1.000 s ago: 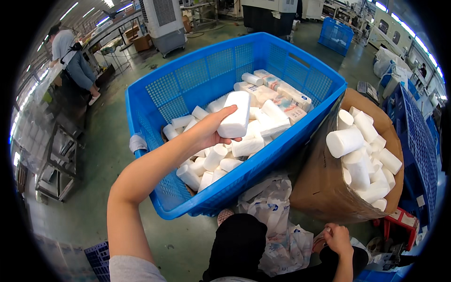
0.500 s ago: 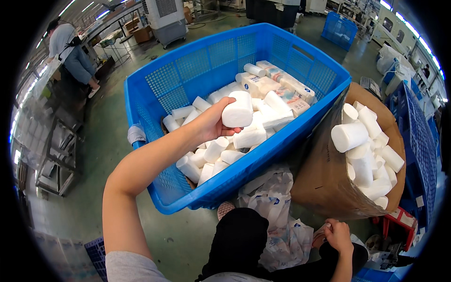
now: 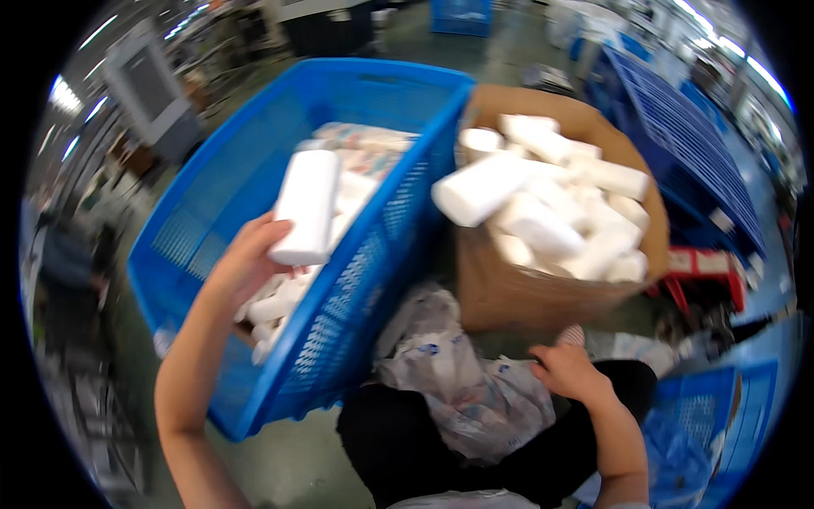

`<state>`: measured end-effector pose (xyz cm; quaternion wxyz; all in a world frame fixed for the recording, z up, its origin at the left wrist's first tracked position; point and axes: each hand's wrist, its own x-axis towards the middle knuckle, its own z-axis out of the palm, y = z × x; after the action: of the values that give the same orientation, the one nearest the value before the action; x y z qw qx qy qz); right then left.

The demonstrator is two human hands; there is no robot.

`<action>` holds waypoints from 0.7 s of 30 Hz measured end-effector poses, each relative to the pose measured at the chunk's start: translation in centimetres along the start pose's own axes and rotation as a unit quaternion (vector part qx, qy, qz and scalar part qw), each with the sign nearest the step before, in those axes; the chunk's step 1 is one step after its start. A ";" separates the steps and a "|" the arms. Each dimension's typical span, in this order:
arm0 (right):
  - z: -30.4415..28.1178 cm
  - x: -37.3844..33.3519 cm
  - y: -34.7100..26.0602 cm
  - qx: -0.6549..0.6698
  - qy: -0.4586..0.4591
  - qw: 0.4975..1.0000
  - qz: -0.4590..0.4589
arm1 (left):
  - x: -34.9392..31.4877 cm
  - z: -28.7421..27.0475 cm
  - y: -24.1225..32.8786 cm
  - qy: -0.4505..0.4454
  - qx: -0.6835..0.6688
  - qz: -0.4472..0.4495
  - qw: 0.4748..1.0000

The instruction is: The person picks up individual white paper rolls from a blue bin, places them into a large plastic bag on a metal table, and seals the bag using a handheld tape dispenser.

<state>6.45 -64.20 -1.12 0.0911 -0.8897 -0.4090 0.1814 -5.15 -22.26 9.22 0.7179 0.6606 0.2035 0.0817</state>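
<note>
Up close, the white bottle point(image 3: 305, 206) looks like smooth matte plastic, a plain rounded cylinder with flat ends, and the left hand point(image 3: 246, 265) has it upright over the blue crate point(image 3: 356, 297), fingers point(image 3: 284, 270) wrapped around its lower end from behind. That crate is a moulded plastic basket with latticed mesh walls and a thick solid rim, and more white bottles of the same kind lie jumbled along its bottom, some near the far wall in patterned wrapping. Just beside its right wall stands a brown cardboard box point(image 3: 509, 297), soft-edged and bulging, heaped with white bottles point(image 3: 543, 204) lying every which way. The left forearm rises bare from the lower edge and bends at the wrist over the crate's near rim. The right hand point(image 3: 566, 371) rests low on the lap, knuckles up, fingers curled onto a crinkled, translucent plastic bag point(image 3: 458, 382) that spills over dark trousers; how firmly it grips I cannot tell. Underneath is a dull grey-green concrete floor point(image 3: 288, 458), and further blue crates point(image 3: 678, 119) stand stacked at the right of the workshop.
</note>
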 end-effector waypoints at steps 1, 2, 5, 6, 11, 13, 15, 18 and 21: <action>-0.1 0.0 0.0 0.000 0.005 1.000 -0.010 | 0.3 0.6 1.0 -0.054 0.048 0.016 0.997; -0.3 -0.1 0.1 -0.001 0.011 1.000 -0.021 | 0.8 2.1 1.9 -0.081 0.065 0.023 0.994; -0.6 -0.2 0.4 0.020 -0.017 1.000 0.002 | 3.1 7.4 3.9 -0.137 0.085 0.034 0.986; -0.7 -0.3 0.5 0.021 -0.013 1.000 0.001 | 3.7 9.9 4.4 -0.140 0.074 0.039 0.987; -0.5 -0.3 0.5 0.001 -0.023 1.000 0.004 | 8.1 16.8 4.1 -0.163 0.258 0.170 0.937; -0.7 -0.4 0.2 0.007 -0.033 0.999 0.006 | 8.9 17.1 2.6 -0.093 0.510 0.251 0.818; -1.0 -0.5 0.1 0.012 -0.040 0.999 0.011 | 9.3 17.1 0.8 -0.138 0.561 0.211 0.788; -1.4 -0.1 0.0 0.010 -0.032 0.999 0.011 | 9.9 17.2 1.2 -0.140 0.474 0.240 0.836; -0.9 -0.1 0.2 0.005 -0.001 1.000 -0.001 | 10.7 17.4 4.1 -0.234 0.274 0.154 0.920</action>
<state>6.86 -64.42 -0.34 0.0954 -0.8888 -0.4088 0.1838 12.16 -33.60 12.07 0.5144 0.8551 -0.0598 -0.0244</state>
